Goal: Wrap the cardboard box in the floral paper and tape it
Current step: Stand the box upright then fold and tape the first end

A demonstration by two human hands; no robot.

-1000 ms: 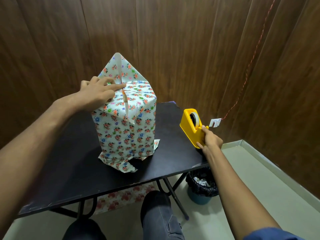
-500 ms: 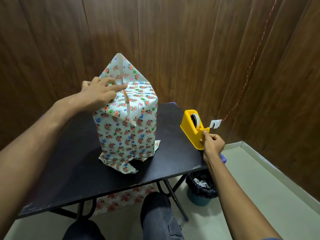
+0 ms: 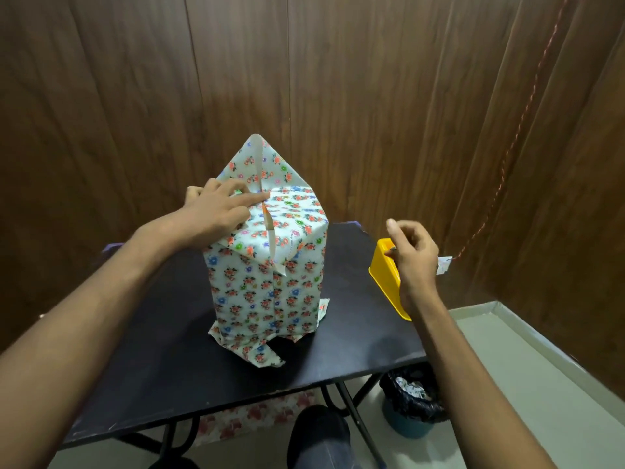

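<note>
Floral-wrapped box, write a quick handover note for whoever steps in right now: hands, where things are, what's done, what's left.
Left hand: flat fingers press the top fold of the floral-wrapped box, which stands upright on the black table.
Right hand: raised above the yellow tape dispenser at the table's right edge, fingers curled; whether it holds tape cannot be told.
Done: paper is round the sides, top partly folded.
Left: the rear triangular flap stands up, the bottom flaps splay loose, the seams need tape.

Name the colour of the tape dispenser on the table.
Yellow; the tape dispenser shows in the head view.
</note>
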